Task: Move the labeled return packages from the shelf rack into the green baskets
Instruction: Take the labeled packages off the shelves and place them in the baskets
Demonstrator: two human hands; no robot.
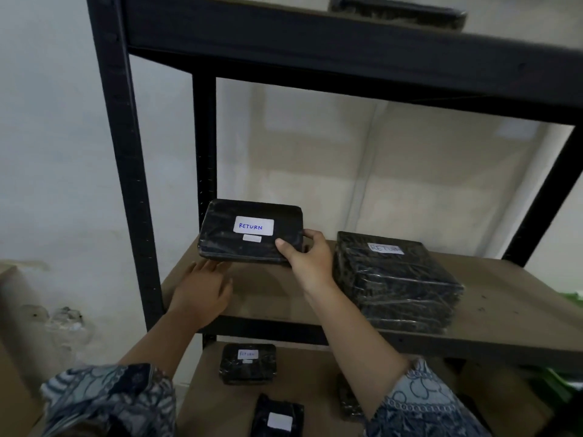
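Note:
A black wrapped package (246,230) with a white "RETURN" label is tilted up above the left end of the middle shelf board (271,294). My right hand (307,255) grips its right corner, thumb on top. My left hand (202,287) lies just below its lower left edge, fingers spread, touching or nearly touching it. To the right on the same board stands a stack of black wrapped packages (397,282), the top one labeled "RETURN". The green baskets are out of sight, apart from a green sliver (575,296) at the right edge.
The black metal rack has a front left post (126,171) and an upper shelf beam (347,48) carrying another black package (400,9). On the lower shelf lie a labeled package (247,364), a second one (277,417) and a third (348,402) behind my right forearm. A cardboard box (12,342) stands at left.

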